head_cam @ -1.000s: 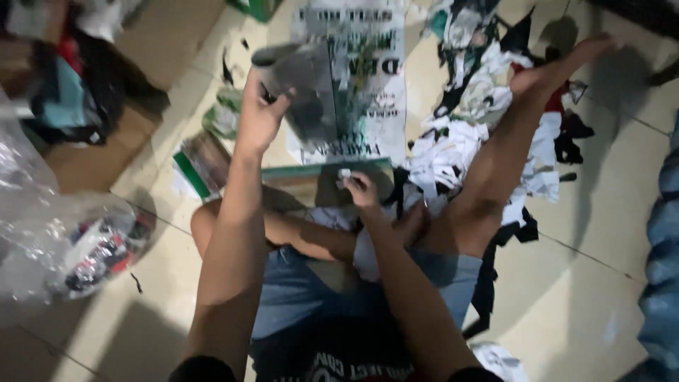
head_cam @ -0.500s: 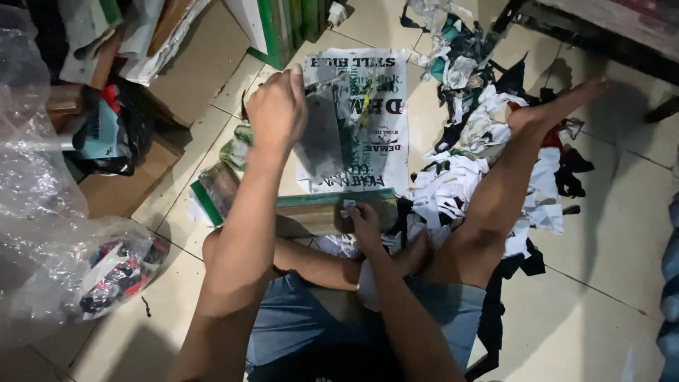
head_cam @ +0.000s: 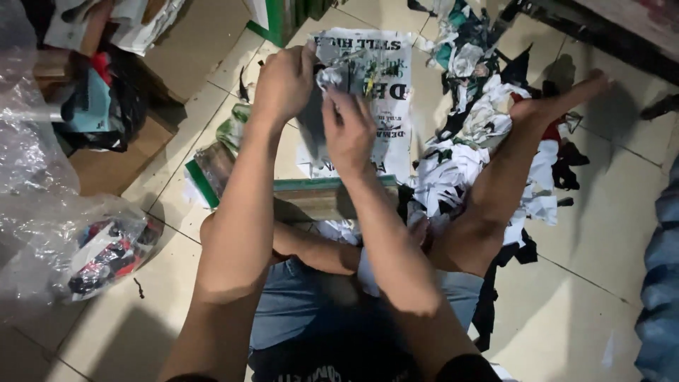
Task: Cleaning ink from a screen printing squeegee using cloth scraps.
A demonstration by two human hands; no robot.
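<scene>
I sit on the tiled floor with both arms held out in front of me. My left hand (head_cam: pixel 283 79) is closed on the top of a dark grey cloth piece (head_cam: pixel 311 122) that hangs down from it. Just to its right, my right hand (head_cam: pixel 348 131) pinches the same piece near its upper edge, where something small and pale is bunched at the fingertips. Behind the cloth, a white printed sack (head_cam: pixel 387 85) lies flat on the floor. A flat board with a green edge (head_cam: pixel 318 194) lies in front of my folded left leg.
A heap of white, black and teal fabric scraps (head_cam: pixel 467 152) lies beside my outstretched right leg (head_cam: pixel 509 177). Clear plastic bags (head_cam: pixel 85 240) holding coloured items sit at the left, with a cardboard box (head_cam: pixel 113 159) behind them. Blue denim (head_cam: pixel 661 283) shows at the right edge.
My right hand has risen from the board near my lap up to the cloth held by my left hand. The camera view has tilted down slightly.
</scene>
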